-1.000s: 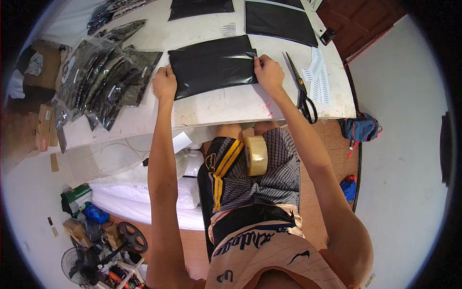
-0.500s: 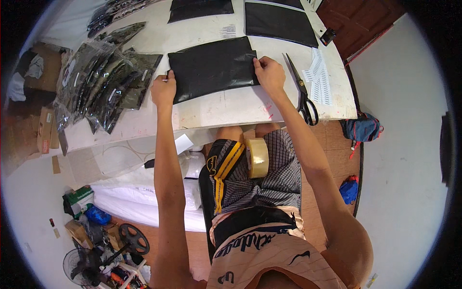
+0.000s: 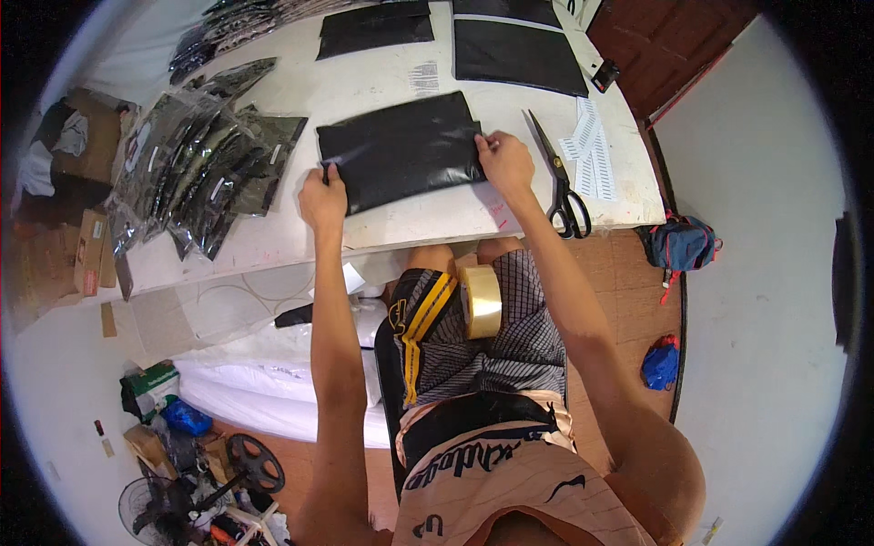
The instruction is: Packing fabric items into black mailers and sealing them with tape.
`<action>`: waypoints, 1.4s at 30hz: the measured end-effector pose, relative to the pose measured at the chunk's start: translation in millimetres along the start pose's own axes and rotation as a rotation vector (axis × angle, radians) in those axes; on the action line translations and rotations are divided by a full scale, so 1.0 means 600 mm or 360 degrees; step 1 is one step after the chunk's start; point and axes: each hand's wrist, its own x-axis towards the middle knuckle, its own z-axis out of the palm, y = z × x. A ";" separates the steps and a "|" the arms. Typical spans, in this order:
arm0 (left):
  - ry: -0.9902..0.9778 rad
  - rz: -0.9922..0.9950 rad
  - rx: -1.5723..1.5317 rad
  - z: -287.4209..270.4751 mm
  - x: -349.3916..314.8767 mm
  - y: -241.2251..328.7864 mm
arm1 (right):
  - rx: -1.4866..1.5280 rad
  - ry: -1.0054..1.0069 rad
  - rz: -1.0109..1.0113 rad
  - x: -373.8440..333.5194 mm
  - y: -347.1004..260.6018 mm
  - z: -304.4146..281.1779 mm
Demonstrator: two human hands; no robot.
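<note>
A flat black plastic mailing bag [image 3: 401,153] lies on the white table in front of me. Its left edge is pinched by my left hand [image 3: 324,196], fingers closed with the thumb on top. On the opposite side, my right hand [image 3: 504,164] grips the right edge of the same bag. A pair of black-handled scissors [image 3: 557,173] rests just right of my right hand, blades pointing away. Strips of white printed labels [image 3: 594,155] lie beyond the scissors. A wide roll of clear yellowish tape [image 3: 482,302] stands on my lap between my thighs.
Clear-wrapped dark garments [image 3: 205,164] are piled on the table's left side. More black bags lie farther back, at the middle [image 3: 375,32] and the right [image 3: 519,56]. A small black object [image 3: 604,75] sits by the table's right edge [image 3: 654,196]. A backpack [image 3: 683,241] is on the floor.
The black bag's far edge sits lower in the picture, closer to me. My left hand has shifted right and nearer along its edge; both hands still grip the bag.
</note>
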 end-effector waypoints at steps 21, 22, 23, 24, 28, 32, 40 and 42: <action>0.0379 0.0310 -0.0080 -0.051 -0.094 0.025 | 0.0448 -0.0027 0.0004 0.003 0.028 -0.002; 0.0614 0.0597 -0.0178 -0.051 -0.098 0.029 | 0.0446 -0.0018 0.0011 0.003 0.028 -0.003; 0.0618 0.0593 -0.0167 -0.054 -0.110 0.040 | 0.0447 -0.0022 0.0013 -0.001 0.024 -0.003; 0.0537 0.0833 -0.0061 -0.050 -0.129 0.057 | 0.0448 -0.0035 0.0013 -0.004 0.023 -0.003; 0.0078 0.1238 0.0057 -0.030 -0.160 0.109 | 0.0400 -0.0011 0.0035 0.000 0.032 -0.002; -0.0111 0.1054 0.0299 -0.011 -0.131 0.085 | 0.0342 -0.0036 0.0011 -0.001 0.020 -0.003; -0.0128 0.1007 0.0363 0.006 -0.128 0.077 | 0.0246 -0.0039 -0.0012 0.002 0.024 -0.014; -0.0130 0.1010 0.0396 0.006 -0.125 0.073 | 0.0220 -0.0064 -0.0031 -0.003 0.014 -0.019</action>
